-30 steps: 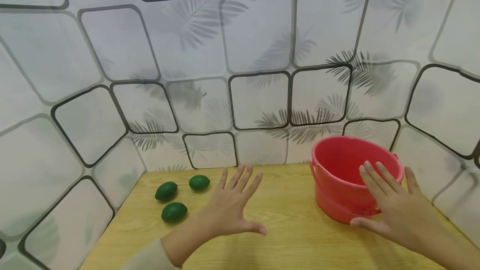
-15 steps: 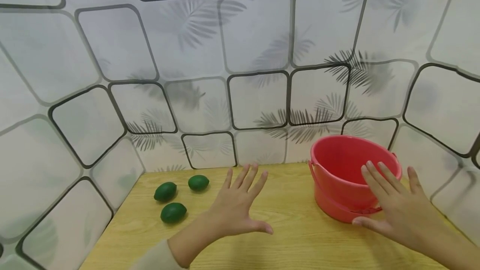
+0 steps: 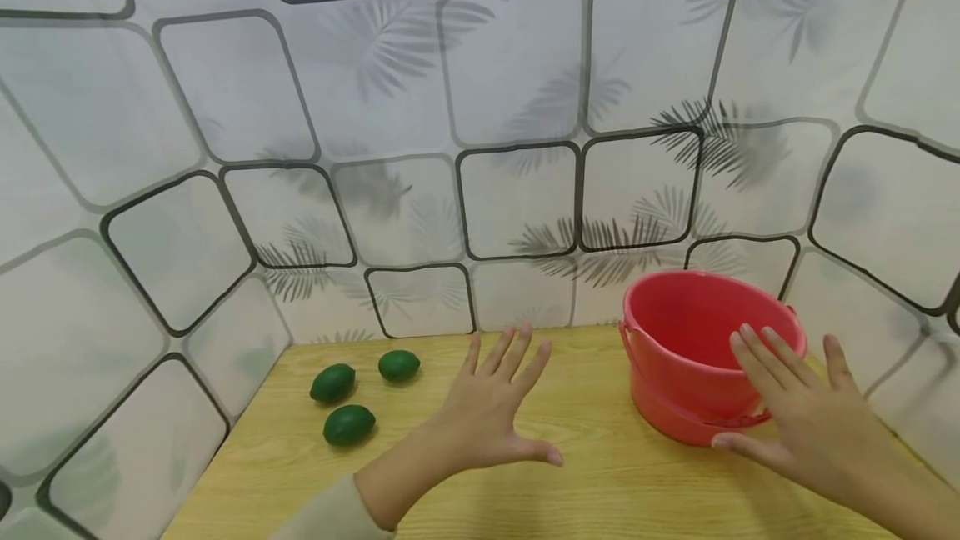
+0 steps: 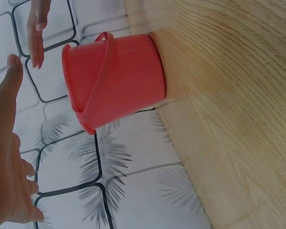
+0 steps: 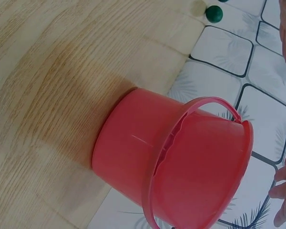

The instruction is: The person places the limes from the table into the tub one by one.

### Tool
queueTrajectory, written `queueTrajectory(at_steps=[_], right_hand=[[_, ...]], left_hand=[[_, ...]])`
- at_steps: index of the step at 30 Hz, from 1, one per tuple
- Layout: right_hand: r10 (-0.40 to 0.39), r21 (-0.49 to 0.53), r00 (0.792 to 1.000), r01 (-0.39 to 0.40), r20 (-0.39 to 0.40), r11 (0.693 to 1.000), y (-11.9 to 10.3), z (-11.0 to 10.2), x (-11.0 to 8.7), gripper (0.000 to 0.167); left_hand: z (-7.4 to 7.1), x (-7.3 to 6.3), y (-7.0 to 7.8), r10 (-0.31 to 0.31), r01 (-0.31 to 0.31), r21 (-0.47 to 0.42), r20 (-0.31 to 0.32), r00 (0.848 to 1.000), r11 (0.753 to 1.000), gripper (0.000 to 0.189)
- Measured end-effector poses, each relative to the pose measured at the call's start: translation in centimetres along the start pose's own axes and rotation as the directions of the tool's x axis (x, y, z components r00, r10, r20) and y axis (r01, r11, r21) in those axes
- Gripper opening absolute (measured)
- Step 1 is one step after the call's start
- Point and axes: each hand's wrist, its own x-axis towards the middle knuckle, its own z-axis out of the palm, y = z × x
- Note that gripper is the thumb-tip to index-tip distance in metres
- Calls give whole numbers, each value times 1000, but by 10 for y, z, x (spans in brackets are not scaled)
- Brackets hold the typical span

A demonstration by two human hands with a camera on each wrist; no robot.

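At the lower centre of the head view, left hand (image 3: pixel 487 427) held above the pale yellow wood-grain table top (image 3: pixel 592 415), back of the hand toward the camera, fingers straight and fanned apart, thumb stretched out toward the right of the frame, grip empty; cream-coloured sleeve (image 3: pixel 337 515) at the lower edge, just behind the bare wrist. Toward the lower right, right hand (image 3: pixel 817 427) in much the same pose, fingers straight and parted, thumb pointing left, grip likewise empty, partly covering the front of a round, bright red plastic bucket (image 3: pixel 678 386); fingertips near its rim but apart from it in both wrist views. Bucket upright on the table top at the right of the frame, mouth uncovered, thin curved red handle (image 5: pixel 149 183) lowered against its side. Left of centre, well apart from the bucket and nearer the left hand, three dark green, smooth oval fruits resting in a loose cluster: one at the left (image 3: pixel 333 383), one just below it (image 3: pixel 349 425), one farther right (image 3: pixel 399 366). Across the upper frame, whitish wall covering (image 3: pixel 517 65) with rounded black and grey outlines and grey palm leaves.
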Motion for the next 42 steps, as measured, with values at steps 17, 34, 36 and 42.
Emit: queueTrajectory(at_steps=[17, 34, 36, 42], right_hand=[[-35, 21, 993, 37, -116, 999, 7, 6, -7, 104], [-80, 30, 921, 99, -381, 995, 12, 13, -5, 90], [-103, 34, 895, 131, -433, 991, 14, 14, -2, 87], [-154, 53, 812, 222, -563, 974, 16, 13, 2, 78]], left_hand=[[6, 14, 10, 57, -56, 17, -47, 997, 998, 118], [18, 25, 13, 99, -108, -11, -306, 947, 994, 119], [19, 27, 13, 107, -119, -10, -360, 927, 993, 118], [23, 31, 11, 154, -164, 21, -478, 865, 986, 112]])
